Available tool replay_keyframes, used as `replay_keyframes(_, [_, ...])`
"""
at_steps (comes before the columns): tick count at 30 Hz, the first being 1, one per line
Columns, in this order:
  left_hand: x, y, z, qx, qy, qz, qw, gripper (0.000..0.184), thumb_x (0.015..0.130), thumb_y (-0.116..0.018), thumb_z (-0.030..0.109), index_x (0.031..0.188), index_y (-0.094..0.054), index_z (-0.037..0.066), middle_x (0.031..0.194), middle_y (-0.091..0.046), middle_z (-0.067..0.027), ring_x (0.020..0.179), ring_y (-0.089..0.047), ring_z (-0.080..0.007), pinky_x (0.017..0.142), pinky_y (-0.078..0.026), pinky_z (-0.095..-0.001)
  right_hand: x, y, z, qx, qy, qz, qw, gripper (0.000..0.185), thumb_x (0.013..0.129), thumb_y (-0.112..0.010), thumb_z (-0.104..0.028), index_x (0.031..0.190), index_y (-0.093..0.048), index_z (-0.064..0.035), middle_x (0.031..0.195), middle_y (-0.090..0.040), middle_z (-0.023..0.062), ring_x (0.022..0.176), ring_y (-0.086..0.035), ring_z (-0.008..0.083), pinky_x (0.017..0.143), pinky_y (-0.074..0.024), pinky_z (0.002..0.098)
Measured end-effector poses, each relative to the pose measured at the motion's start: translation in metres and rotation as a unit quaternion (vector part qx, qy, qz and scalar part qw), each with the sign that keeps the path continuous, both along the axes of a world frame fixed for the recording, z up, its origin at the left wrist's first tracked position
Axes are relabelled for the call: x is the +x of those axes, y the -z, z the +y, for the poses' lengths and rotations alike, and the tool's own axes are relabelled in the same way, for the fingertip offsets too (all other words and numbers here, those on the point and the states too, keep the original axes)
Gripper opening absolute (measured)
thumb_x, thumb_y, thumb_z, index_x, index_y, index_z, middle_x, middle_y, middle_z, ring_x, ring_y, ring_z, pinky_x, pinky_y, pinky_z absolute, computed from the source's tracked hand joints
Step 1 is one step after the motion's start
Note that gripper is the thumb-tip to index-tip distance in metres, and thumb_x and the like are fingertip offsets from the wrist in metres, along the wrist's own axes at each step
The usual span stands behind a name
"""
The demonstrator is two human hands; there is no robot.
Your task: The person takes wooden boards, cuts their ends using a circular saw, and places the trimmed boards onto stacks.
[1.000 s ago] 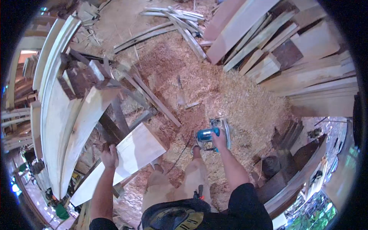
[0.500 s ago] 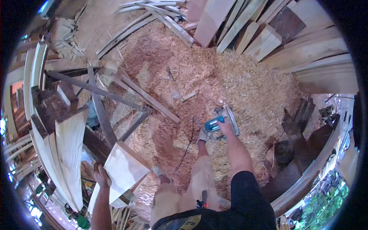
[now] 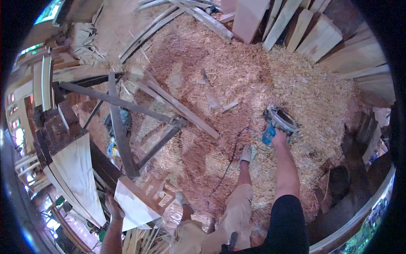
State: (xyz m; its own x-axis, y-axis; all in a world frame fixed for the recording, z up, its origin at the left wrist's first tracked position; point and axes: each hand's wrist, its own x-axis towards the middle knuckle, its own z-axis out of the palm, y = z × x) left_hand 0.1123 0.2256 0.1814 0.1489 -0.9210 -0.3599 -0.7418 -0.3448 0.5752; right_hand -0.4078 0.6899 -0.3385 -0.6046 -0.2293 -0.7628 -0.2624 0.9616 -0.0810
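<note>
My right hand (image 3: 279, 139) is closed on the handle of a blue circular saw (image 3: 269, 133), held out to the right over floor covered in shavings. The saw's round metal guard and base (image 3: 282, 120) face away from me. A dark cord (image 3: 230, 161) trails from near the saw past my feet. At the lower left, my left hand (image 3: 114, 207) rests against the side edge of a thick pale board (image 3: 133, 205); its fingers are partly hidden. That board lies beside a dark beam of a wooden stand.
Dark crossed timbers (image 3: 122, 101) stand on the left, beside stacked pale boards (image 3: 76, 169). Long strips (image 3: 182, 110) lie on the shavings (image 3: 203, 156). More planks (image 3: 317, 38) lean at the upper right. Dark timber (image 3: 355, 203) is at the lower right.
The saw in my right hand has moved to the right and turned. My view has swung, and my left hand has shifted down the pale board, which appears lower.
</note>
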Motion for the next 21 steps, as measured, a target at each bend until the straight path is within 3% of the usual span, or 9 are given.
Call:
replay_keyframes(2, [0.029,0.014,-0.006,-0.069,0.19,-0.062,0.977,0.057,0.103,-0.031,0.04,0.119,-0.056,-0.008,0.098,-0.066,-0.0257,0.092,-0.064,-0.0418,0.083,-0.048,-0.0466,0.009,0.005,0.01,0.03,-0.013,-0.026,0.999,0.052,0.085,-0.066,-0.031,0.135,-0.059,-0.0188,0.144,-0.052,0.014,0.132,-0.047,0.0388,0.109,-0.0358,0.0552])
replay_keyframes(7, [0.055,0.009,-0.015,-0.018,0.194,-0.138,0.971,0.045,0.103,-0.036,0.037,0.104,-0.058,-0.003,0.087,-0.064,-0.0224,0.072,-0.06,-0.0409,0.066,-0.045,-0.0503,0.064,-0.034,0.038,0.06,-0.036,0.045,0.996,0.053,0.084,-0.066,-0.028,0.133,-0.057,-0.0089,0.142,-0.053,0.0171,0.133,-0.046,0.0357,0.113,-0.0327,0.0521])
replay_keyframes(9, [0.028,0.017,-0.003,-0.123,0.267,-0.151,0.944,0.041,0.101,-0.04,0.036,0.101,-0.058,-0.001,0.084,-0.062,-0.0222,0.066,-0.057,-0.0396,0.061,-0.041,-0.0509,0.096,-0.057,0.04,0.059,0.038,0.057,0.996,0.051,0.083,-0.065,-0.025,0.13,-0.059,-0.0061,0.14,-0.055,0.0171,0.134,-0.048,0.034,0.114,-0.0326,0.0506])
replay_keyframes(11, [-0.022,-0.003,0.008,-0.202,0.467,-0.309,0.804,0.032,0.098,-0.046,0.029,0.096,-0.061,0.001,0.084,-0.063,-0.0218,0.067,-0.059,-0.0364,0.061,-0.042,-0.0484,0.121,-0.078,0.043,0.053,0.084,0.006,0.995,0.049,0.085,-0.064,-0.027,0.129,-0.062,-0.0053,0.133,-0.061,0.0172,0.125,-0.057,0.0362,0.108,-0.0419,0.0501])
replay_keyframes(12, [-0.072,-0.008,0.022,-0.203,0.343,-0.196,0.896,0.027,0.096,-0.046,0.022,0.097,-0.062,0.001,0.088,-0.065,-0.0201,0.073,-0.062,-0.0355,0.067,-0.046,-0.0449,0.125,-0.106,0.034,0.043,0.11,-0.048,0.992,0.046,0.085,-0.063,-0.027,0.125,-0.066,-0.0042,0.129,-0.064,0.0176,0.118,-0.062,0.0368,0.103,-0.0474,0.0497])
replay_keyframes(14, [-0.088,-0.021,0.028,-0.09,0.254,-0.206,0.941,0.028,0.095,-0.045,0.021,0.099,-0.064,0.001,0.09,-0.067,-0.0184,0.079,-0.063,-0.0367,0.073,-0.049,-0.0434,0.162,-0.077,0.052,0.023,-0.29,-0.131,0.948,0.039,0.086,-0.064,-0.03,0.115,-0.072,-0.0048,0.116,-0.071,0.018,0.11,-0.067,0.0376,0.095,-0.0531,0.0487])
replay_keyframes(16, [-0.085,-0.016,0.027,-0.218,0.359,-0.182,0.889,0.038,0.097,-0.047,0.035,0.101,-0.066,0.002,0.09,-0.067,-0.0221,0.083,-0.064,-0.0422,0.072,-0.049,-0.0476,0.176,-0.111,0.043,-0.023,-0.308,-0.146,0.94,0.033,0.086,-0.062,-0.029,0.108,-0.076,-0.0086,0.107,-0.074,0.0174,0.102,-0.07,0.0347,0.087,-0.057,0.0478])
replay_keyframes(18, [-0.075,-0.012,0.024,-0.129,0.292,-0.187,0.929,0.04,0.098,-0.048,0.037,0.101,-0.066,0.002,0.094,-0.065,-0.0268,0.088,-0.064,-0.046,0.074,-0.048,-0.0517,0.17,-0.178,0.004,-0.007,0.019,-0.188,0.982,0.032,0.085,-0.061,-0.027,0.109,-0.075,-0.011,0.103,-0.074,0.0173,0.098,-0.072,0.0319,0.084,-0.058,0.0444])
replay_keyframes(21, [-0.075,-0.012,0.025,-0.13,0.333,-0.258,0.898,0.046,0.096,-0.052,0.045,0.105,-0.064,0.002,0.093,-0.067,-0.027,0.082,-0.065,-0.0473,0.074,-0.05,-0.0542,0.204,-0.174,0.02,-0.148,0.071,-0.152,0.975,0.032,0.085,-0.06,-0.031,0.103,-0.075,-0.0085,0.094,-0.074,0.0172,0.086,-0.073,0.0271,0.076,-0.0584,0.0403])
